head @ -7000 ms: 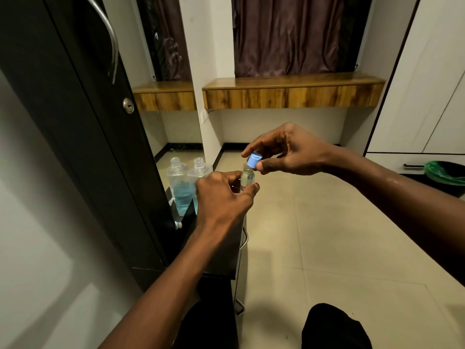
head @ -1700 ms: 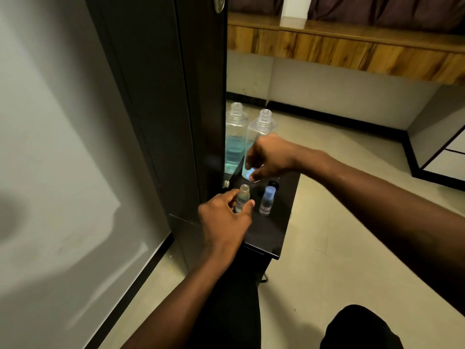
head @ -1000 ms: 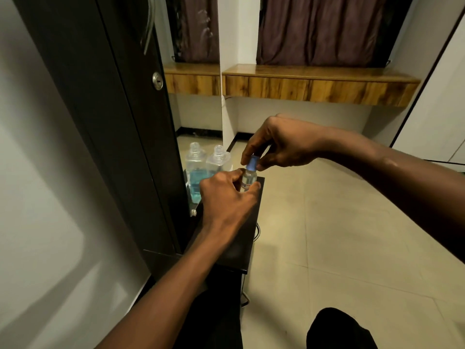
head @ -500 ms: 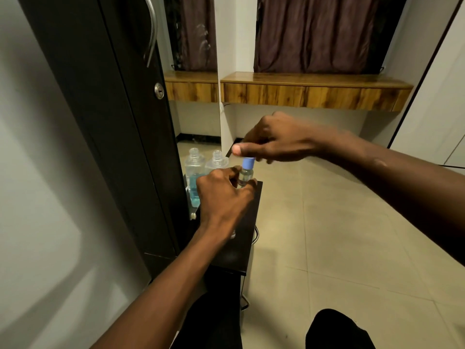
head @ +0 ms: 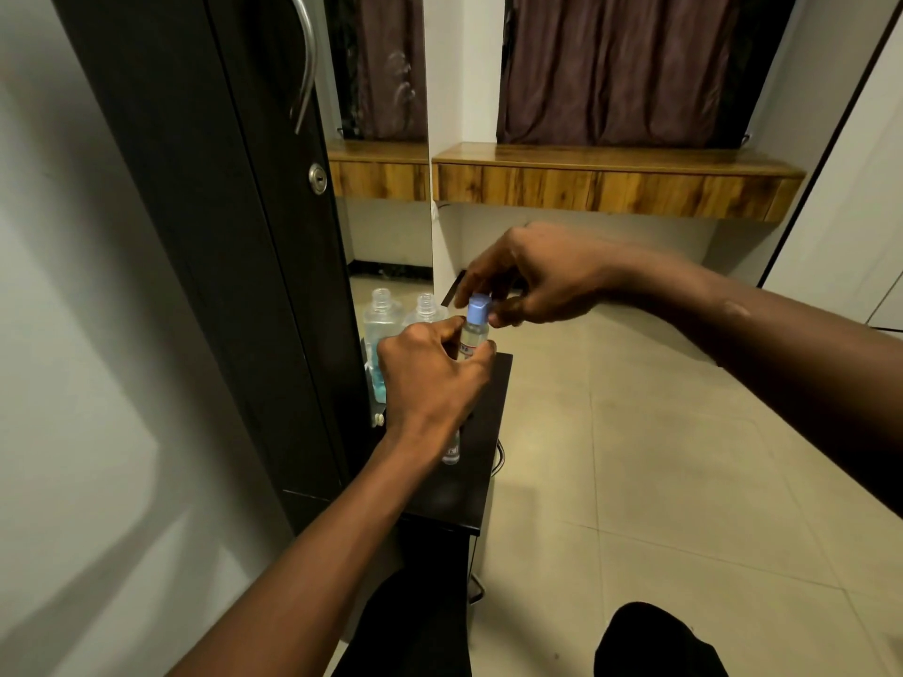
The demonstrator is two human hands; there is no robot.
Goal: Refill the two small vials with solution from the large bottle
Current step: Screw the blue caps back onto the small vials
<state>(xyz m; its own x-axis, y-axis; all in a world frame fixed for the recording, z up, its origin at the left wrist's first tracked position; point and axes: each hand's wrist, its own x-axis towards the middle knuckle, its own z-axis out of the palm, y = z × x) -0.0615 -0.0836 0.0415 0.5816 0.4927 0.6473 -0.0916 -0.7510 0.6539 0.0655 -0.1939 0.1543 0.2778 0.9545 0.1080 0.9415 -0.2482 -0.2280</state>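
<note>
My left hand (head: pixel 430 383) grips a small clear vial (head: pixel 473 339) upright above the black shelf (head: pixel 483 461). My right hand (head: pixel 532 278) pinches the blue cap (head: pixel 478 307) that sits on the vial's neck. Under my left hand a second small vial (head: pixel 451 449) stands on the shelf, mostly hidden. Behind my left hand stands the large clear bottle (head: pixel 426 307), uncapped; its lower part is hidden. Its mirror image (head: pixel 381 329) shows blue liquid in its lower part.
A dark wardrobe door (head: pixel 234 227) with a metal handle rises at the left. A mirror (head: pixel 386 237) lines its side. A wooden ledge (head: pixel 611 183) and dark curtains run along the far wall. Tiled floor (head: pixel 659 456) spreads to the right.
My right hand has dropped slightly and its fingers have closed round the blue cap on the vial. My left hand keeps its grip on the vial.
</note>
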